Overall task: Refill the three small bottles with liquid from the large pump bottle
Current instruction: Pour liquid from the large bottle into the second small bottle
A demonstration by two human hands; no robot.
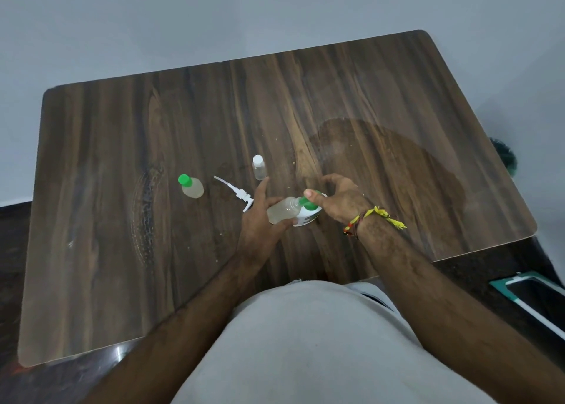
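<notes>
Dark wood-grain table [397, 113] against a pale wall [183, 21]; left hand [260, 220] grips a small bottle [282, 211], right hand [339, 202] seemingly pinches its green cap [308, 201].

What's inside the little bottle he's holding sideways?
The little bottle in the left hand holds pale, cloudy liquid. The right hand pinches a green cap at its neck. The fingers cover its far end, so how full it is stays hidden.

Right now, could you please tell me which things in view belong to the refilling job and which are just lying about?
Part of the job:
- small clear bottle gripped by the left hand
- green cap pinched by the right hand
- large white pump bottle
- detached white pump head
- small green-capped bottle
- small white-capped clear bottle

Lying about:
- dark green object beyond the wooden table
- teal-edged tray on the floor
</notes>
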